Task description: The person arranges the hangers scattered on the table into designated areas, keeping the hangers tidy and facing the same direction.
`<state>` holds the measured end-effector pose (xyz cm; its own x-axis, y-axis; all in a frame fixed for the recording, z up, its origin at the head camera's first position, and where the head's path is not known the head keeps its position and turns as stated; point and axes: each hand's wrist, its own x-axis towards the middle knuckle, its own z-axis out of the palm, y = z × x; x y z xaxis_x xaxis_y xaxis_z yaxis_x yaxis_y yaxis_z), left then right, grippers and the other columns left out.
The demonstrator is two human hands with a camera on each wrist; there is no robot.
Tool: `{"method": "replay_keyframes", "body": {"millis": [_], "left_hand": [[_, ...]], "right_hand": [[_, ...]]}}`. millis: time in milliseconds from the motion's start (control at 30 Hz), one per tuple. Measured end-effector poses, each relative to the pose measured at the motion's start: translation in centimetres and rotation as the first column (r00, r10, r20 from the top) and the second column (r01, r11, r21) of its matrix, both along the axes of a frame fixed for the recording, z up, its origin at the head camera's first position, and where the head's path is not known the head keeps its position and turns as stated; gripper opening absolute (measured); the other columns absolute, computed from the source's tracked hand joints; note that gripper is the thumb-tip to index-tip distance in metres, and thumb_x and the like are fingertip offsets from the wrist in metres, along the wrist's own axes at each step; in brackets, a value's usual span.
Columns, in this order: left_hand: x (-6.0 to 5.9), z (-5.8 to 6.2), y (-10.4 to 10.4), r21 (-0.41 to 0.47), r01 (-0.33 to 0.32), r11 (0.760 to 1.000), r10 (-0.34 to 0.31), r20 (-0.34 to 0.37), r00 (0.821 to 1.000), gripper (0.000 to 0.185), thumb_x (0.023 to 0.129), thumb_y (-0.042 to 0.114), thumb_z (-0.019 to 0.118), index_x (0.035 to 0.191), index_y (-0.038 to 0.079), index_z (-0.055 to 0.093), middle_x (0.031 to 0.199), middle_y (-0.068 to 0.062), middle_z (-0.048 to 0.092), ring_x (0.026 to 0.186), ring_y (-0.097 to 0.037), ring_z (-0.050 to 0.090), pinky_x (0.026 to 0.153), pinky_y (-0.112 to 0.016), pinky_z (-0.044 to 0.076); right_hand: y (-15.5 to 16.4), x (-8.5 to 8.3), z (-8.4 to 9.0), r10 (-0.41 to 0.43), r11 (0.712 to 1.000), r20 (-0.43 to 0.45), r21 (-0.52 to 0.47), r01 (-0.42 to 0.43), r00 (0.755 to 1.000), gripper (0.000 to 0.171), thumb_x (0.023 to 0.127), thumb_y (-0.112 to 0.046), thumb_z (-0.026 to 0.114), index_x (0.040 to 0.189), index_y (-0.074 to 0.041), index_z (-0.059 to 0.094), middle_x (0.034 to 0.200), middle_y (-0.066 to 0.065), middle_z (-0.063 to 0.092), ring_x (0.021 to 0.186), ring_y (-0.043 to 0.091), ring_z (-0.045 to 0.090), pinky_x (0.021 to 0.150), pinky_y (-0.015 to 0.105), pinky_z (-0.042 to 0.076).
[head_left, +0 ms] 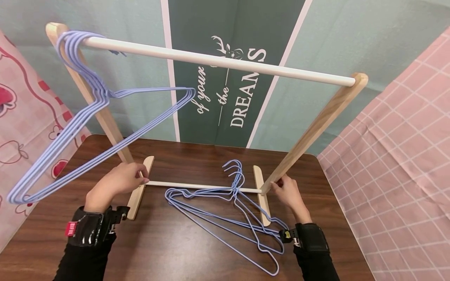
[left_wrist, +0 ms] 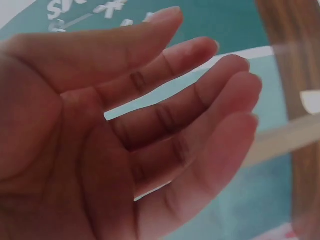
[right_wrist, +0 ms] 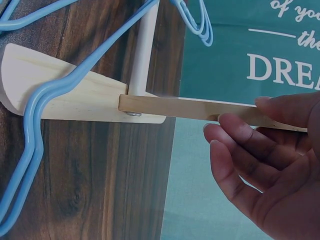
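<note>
On the brown table (head_left: 168, 242), a clothes rack (head_left: 218, 60) stands across the view, with a white upper rod and a white lower rod (head_left: 190, 185) joining its two wooden sides. Several blue hangers (head_left: 101, 95) hang bunched at the upper rod's left end, their wires passing in front of the left upright (head_left: 111, 128). More loose hangers (head_left: 236, 187) lie in an overlapping heap toward the right, their necks over the lower rod and their wires crossing the near part of the right foot (head_left: 260, 179), so that part is partly covered. Behind the rack hangs a green cloth (head_left: 211, 23) with white lettering; a pink checked cloth (head_left: 404, 156) rises at the right and a pink printed cloth (head_left: 28, 101) at the left.

Both forearms, in dark sleeves, reach forward on either side of the heap. The left hand (head_left: 117, 180) is near the bottom of the left upright, by the left foot (head_left: 135, 203); its fingers bend loosely, thumb apart, and whether they touch the wood cannot be told. The right hand (head_left: 288, 192) pinches the right upright (head_left: 316, 128) low down, thumb on one face and fingers on the other.
</note>
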<state>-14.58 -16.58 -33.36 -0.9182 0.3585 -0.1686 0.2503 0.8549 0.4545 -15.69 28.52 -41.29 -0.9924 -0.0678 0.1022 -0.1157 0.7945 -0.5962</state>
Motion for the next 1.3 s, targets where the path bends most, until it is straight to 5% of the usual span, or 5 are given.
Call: {"method": "replay_keyframes", "body": {"millis": [467,567,1000,1300], "left_hand": [[-0.9,-4.5,-3.8,-0.012,-0.101,0.995,0.101,0.070,0.992,0.014,0.085,0.013,0.057,0.075,0.003,0.059,0.066,-0.004,0.049,0.059,-0.019,0.042,0.053,-0.032,0.033],[-1.0,-5.1,-4.5,-0.019,-0.130,0.991,0.131,0.071,0.989,0.016,0.084,0.016,0.057,0.078,0.002,0.062,0.073,-0.009,0.055,0.065,-0.023,0.049,0.057,-0.037,0.037],[-1.8,-6.8,-5.4,0.046,-0.225,0.973,0.218,0.129,0.967,0.036,0.085,0.023,0.057,0.104,-0.008,0.060,0.095,-0.023,0.061,0.086,-0.040,0.056,0.068,-0.045,0.044],[-1.9,-6.9,-4.9,0.035,-0.271,0.962,0.264,0.137,0.955,0.043,0.089,0.029,0.055,0.109,-0.009,0.056,0.096,-0.025,0.059,0.084,-0.040,0.057,0.067,-0.045,0.044]], "right_hand": [[-0.1,0.1,0.1,0.007,1.000,0.018,-0.001,-0.007,1.000,0.019,0.087,-0.001,0.057,0.102,0.011,0.053,0.076,0.017,0.060,0.061,0.020,0.053,0.052,0.031,0.040],[-0.1,0.0,0.1,0.007,1.000,0.015,0.001,-0.007,1.000,0.020,0.087,-0.001,0.057,0.103,0.011,0.053,0.076,0.017,0.059,0.060,0.020,0.052,0.051,0.031,0.040],[-0.1,0.1,0.1,-0.001,1.000,0.010,0.008,0.001,1.000,0.018,0.087,-0.001,0.057,0.101,0.010,0.054,0.076,0.017,0.060,0.060,0.019,0.052,0.051,0.031,0.040],[-0.2,0.3,0.4,0.001,1.000,0.020,0.011,-0.001,1.000,0.017,0.087,0.000,0.057,0.101,0.009,0.054,0.076,0.015,0.060,0.061,0.020,0.054,0.051,0.031,0.040]]}}
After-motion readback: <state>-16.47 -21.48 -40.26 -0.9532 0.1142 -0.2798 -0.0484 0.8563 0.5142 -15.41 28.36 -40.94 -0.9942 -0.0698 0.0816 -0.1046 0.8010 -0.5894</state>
